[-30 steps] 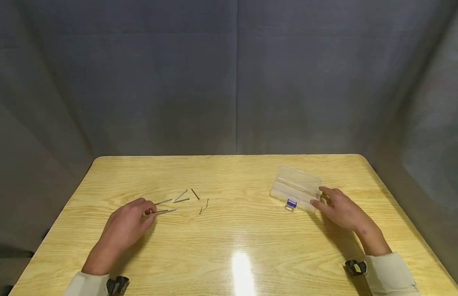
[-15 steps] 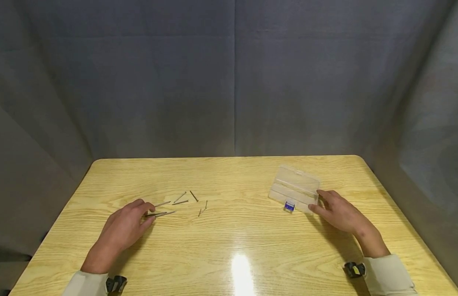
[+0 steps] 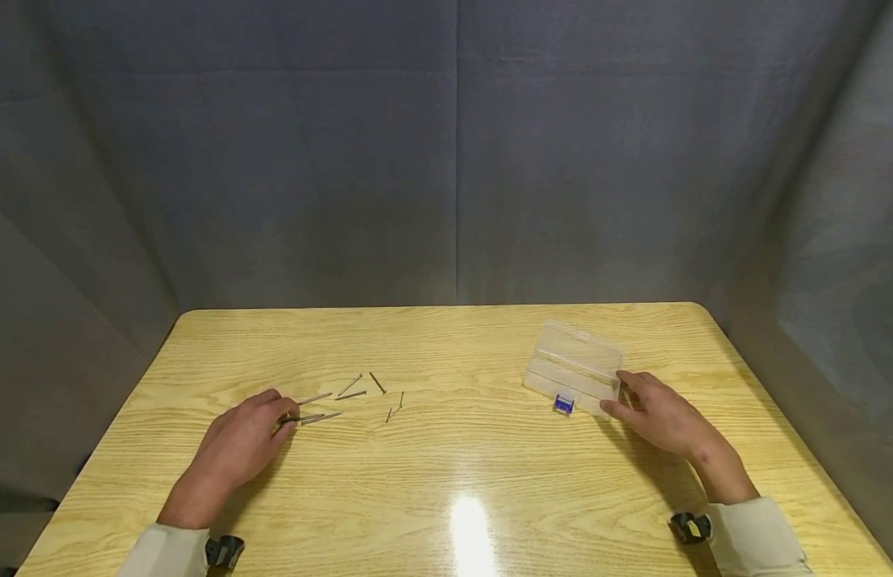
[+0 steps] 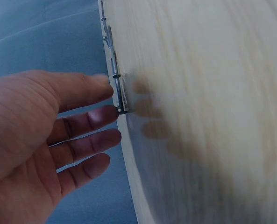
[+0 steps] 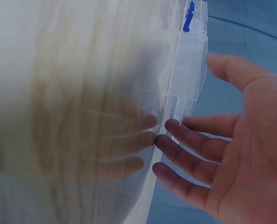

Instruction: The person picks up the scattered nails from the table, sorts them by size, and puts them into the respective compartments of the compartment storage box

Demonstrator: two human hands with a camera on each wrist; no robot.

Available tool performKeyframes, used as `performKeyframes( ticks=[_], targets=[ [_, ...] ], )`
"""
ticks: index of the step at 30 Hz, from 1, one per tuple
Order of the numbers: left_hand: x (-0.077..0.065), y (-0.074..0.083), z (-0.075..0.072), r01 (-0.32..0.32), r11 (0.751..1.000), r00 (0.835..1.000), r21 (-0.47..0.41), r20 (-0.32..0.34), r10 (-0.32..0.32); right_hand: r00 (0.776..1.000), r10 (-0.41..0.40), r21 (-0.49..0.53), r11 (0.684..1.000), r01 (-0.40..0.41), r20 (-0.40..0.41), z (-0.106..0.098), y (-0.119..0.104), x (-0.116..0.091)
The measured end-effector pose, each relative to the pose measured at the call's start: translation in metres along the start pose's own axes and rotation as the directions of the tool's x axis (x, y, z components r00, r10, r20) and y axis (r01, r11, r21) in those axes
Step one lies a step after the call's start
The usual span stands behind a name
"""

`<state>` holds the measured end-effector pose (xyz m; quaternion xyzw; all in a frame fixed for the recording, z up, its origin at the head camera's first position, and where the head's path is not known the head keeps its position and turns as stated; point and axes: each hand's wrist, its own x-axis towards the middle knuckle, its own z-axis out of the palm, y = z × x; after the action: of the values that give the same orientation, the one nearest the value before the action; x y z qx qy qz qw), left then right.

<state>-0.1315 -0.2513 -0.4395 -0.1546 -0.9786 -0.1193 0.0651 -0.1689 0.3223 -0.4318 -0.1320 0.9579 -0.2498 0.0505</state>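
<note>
My left hand (image 3: 246, 437) is low over the left side of the table, its thumb and fingers parted beside several nails. Two long nails (image 3: 322, 417) lie by its fingertips, and another nail (image 3: 314, 398) points out past the index finger. In the left wrist view, nail heads (image 4: 116, 76) show just beyond the thumb and index finger. On the right lies a clear plastic box (image 3: 572, 365) with a blue latch (image 3: 563, 403). My right hand (image 3: 659, 413) is at its right end, thumb and index finger extended around the near corner. Whether the fingertips touch the box is unclear.
To the right of the left hand lie more nails (image 3: 350, 385), a darker nail (image 3: 377, 383) and a few small thin nails (image 3: 395, 409). The wooden table (image 3: 446, 457) ends at a rounded back edge before a grey curtain (image 3: 331, 160).
My left hand has drawn back slightly to the left, and more of the two long nails shows. The right hand keeps its place beside the box.
</note>
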Motion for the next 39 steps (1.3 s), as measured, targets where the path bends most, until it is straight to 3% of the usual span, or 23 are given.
performKeyframes(
  ticks=[13, 30, 39],
  targets=[
    [0.003, -0.006, 0.002, 0.012, 1.0, 0.999, 0.004, 0.044, -0.012, 1.0, 0.013, -0.002, 1.0, -0.013, 0.015, 0.001, 0.001, 0.0],
    [0.006, -0.012, -0.001, 0.033, 0.998, 0.986, -0.044, 0.164, -0.025, 0.999, -0.038, 0.008, 0.999, 0.038, 0.015, 0.001, 0.0, 0.003],
    [0.014, -0.007, -0.002, -0.021, 0.998, 0.996, -0.055, 0.09, 0.026, 0.999, -0.045, 0.005, 0.999, 0.045, 0.007, -0.002, 0.002, 0.002]
  ],
)
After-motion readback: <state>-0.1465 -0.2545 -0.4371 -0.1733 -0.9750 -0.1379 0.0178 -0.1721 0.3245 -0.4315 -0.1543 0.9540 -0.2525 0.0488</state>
